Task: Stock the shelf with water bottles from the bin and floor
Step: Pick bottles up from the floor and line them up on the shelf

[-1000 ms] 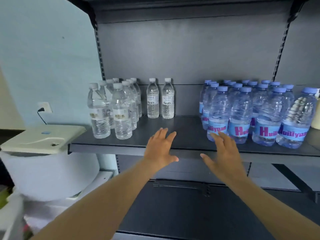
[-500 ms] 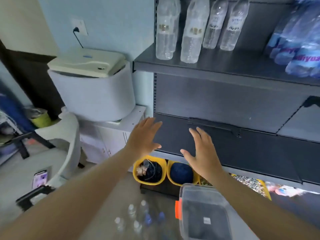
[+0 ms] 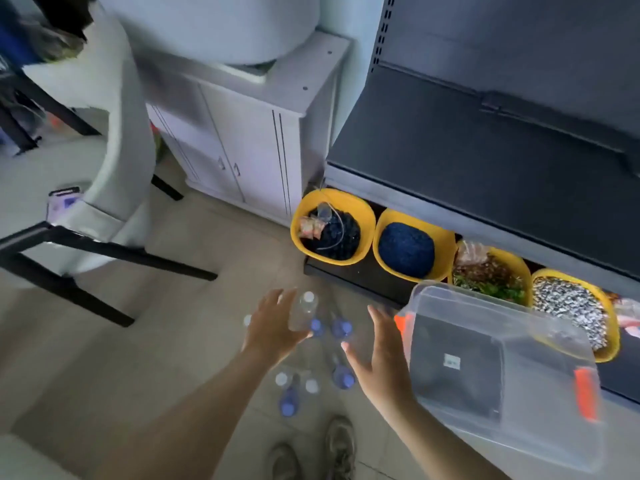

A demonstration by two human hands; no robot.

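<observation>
Both hands empty, fingers spread: left hand (image 3: 273, 327), right hand (image 3: 377, 355). Water bottles (image 3: 313, 355) stand on the floor under and between them (caps blurred). We grip one body per hand, low.

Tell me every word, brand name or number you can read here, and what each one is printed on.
None can be read.
Sticker seen through the clear plastic bin: white, with a dark mark, too small to read.
Phone on the chair: screen lit, too blurred to read.
Water bottles on the floor: only caps show, no label visible.
</observation>
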